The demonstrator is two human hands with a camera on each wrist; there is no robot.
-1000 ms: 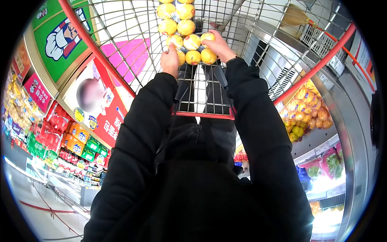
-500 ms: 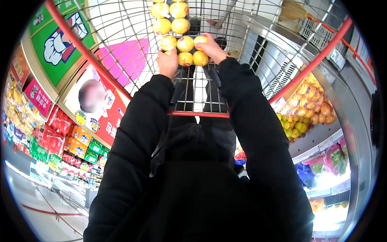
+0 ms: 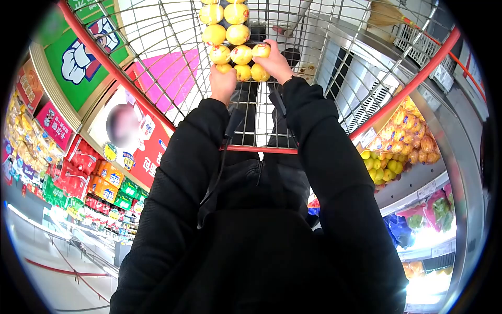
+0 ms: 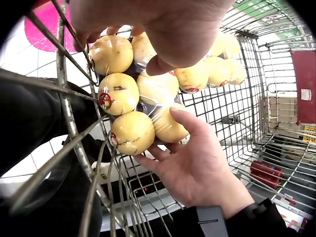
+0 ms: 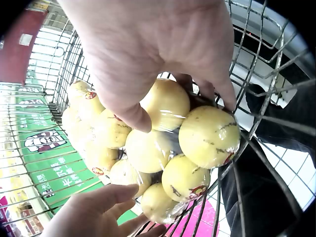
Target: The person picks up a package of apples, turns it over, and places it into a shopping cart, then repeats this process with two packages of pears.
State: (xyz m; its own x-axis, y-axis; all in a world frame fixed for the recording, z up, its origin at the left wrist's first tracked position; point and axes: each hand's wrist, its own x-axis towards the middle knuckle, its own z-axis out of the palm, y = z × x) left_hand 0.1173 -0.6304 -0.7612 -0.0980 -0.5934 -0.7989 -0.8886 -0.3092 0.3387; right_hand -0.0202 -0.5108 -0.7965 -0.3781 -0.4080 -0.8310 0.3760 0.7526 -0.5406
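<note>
A film-wrapped pack of round yellow fruits [image 3: 241, 55] lies inside the shopping cart's wire basket, close to its handle end. My left hand [image 3: 224, 86] holds its left end, and my right hand [image 3: 276, 65] grips the right end with the thumb over the top. In the left wrist view, the right hand's [image 4: 197, 165] fingers reach under a corner fruit. Brown streaks and red stickers mark the fruits [image 5: 210, 136] in the right wrist view. A second wrapped pack [image 3: 238, 34] sits directly beyond the held one, almost against it.
The red cart rim [image 3: 117, 76] runs along both sides of the basket. On the right, a metal shelf unit holds bagged fruit [image 3: 405, 138] and loose yellow-green fruit [image 3: 380, 166]. On the left stand green poster boards [image 3: 68, 68] and drink packs [image 3: 107, 178].
The held pack has shifted slightly left and looks lower in the basket. My left hand has slid toward the pack's near edge; the right keeps its grip.
</note>
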